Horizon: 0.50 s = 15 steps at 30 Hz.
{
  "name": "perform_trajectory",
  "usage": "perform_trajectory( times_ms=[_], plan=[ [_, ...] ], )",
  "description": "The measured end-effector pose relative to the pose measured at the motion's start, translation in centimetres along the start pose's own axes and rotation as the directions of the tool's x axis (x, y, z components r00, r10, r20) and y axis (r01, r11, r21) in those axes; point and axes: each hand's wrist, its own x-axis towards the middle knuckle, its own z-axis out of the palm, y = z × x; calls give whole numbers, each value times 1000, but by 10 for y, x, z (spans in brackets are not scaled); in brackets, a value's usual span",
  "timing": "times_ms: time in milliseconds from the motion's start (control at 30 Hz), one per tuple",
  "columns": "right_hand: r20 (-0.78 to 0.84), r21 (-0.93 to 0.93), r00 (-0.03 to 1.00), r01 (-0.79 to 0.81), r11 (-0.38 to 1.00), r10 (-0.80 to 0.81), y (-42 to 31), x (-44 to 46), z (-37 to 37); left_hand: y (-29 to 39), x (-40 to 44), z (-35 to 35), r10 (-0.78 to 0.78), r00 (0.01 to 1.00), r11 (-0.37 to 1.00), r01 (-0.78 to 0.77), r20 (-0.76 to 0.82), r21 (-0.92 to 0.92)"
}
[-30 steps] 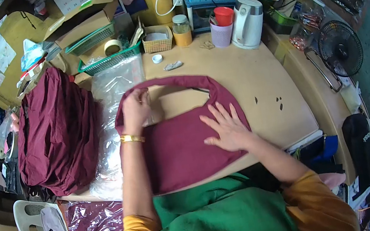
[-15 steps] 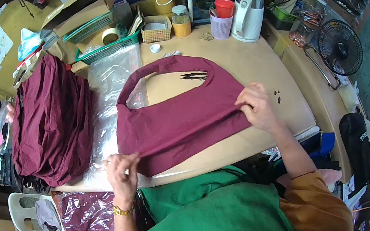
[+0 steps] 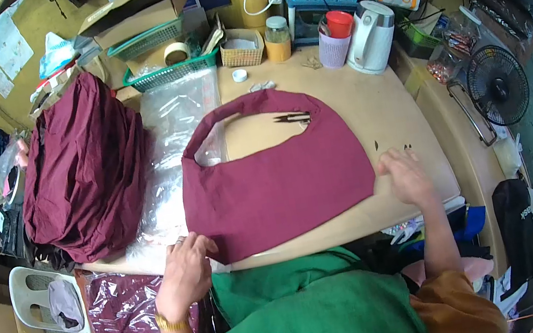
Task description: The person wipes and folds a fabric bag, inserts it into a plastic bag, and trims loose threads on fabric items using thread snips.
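A maroon fabric bag (image 3: 278, 193) is lying flat on the table (image 3: 405, 111), in front of the person, and its handle (image 3: 263, 101) is making an arch on the far side. Inside this arch, a small pair of snips (image 3: 292, 118) is showing. The left hand (image 3: 184, 270) is resting at the near left corner of the bag with bent fingers; whether they are pinching the cloth, one cannot tell, because the hand itself is hiding the fingertips. The right hand (image 3: 412, 179) is staying just beside the bag's right edge, its fingers loosely curled, and no cloth is showing between them. The bag is looking light, soft and thin, so it is probably bending and wrinkling easily and is not fragile. Its smooth surface may be sliding a little on the table. For lifting, the handle is seeming the best place; for keeping the body flat, two opposite lower corners are offering a better hold than one. On the left, a clear plastic sheet (image 3: 169, 154) is lying partly under the bag, and a maroon cloth pile (image 3: 85, 176) is standing beyond it.
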Motion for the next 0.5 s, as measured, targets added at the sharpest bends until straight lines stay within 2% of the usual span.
perform_trajectory(
  times_ms=[33, 67, 100, 133, 200, 233, 300, 400, 433, 467, 500],
  plan=[
    [-62, -27, 997, -50, 998, 48, -4, 0, -6, 14, 4, -1, -10, 970, 997, -9, -244, -78],
    [-177, 84, 984, 43, 996, -27, -18, 3, 1, 31, 9, 3, -41, 884, 987, -36, -466, -154],
    [-299, 182, 950, 147, 972, -88, -39, 10, 12, 54, 22, 8, -46, 874, 994, -8, -483, -109],
    [-258, 108, 954, 184, 977, -151, -59, 16, 26, 73, 37, 17, -48, 864, 998, 20, -501, -63],
    [-223, 27, 952, 224, 974, -212, -65, 28, 56, 78, 66, 61, -87, 885, 991, 123, -458, 49],
    [-136, 3, 970, 206, 979, -204, -59, 31, 75, 64, 77, 88, -129, 910, 988, 150, -393, 23],
    [13, -49, 982, 190, 980, -190, -54, 29, 86, 58, 76, 89, -128, 906, 991, 131, -403, -20],
    [95, -28, 983, 158, 987, -154, -59, 12, 82, 53, 62, 89, -102, 930, 995, 104, -354, -13],
    [-62, -137, 975, 202, 970, -212, -61, 5, 81, 51, 58, 83, -76, 945, 997, 82, -317, 6],
    [-72, -140, 974, 204, 969, -215, -55, 8, 69, 39, 58, 72, -74, 942, 997, 81, -327, 10],
    [76, 61, 983, 161, 985, -165, -49, 14, 45, 19, 60, 55, -92, 978, 983, 60, -185, -175]
  ],
)
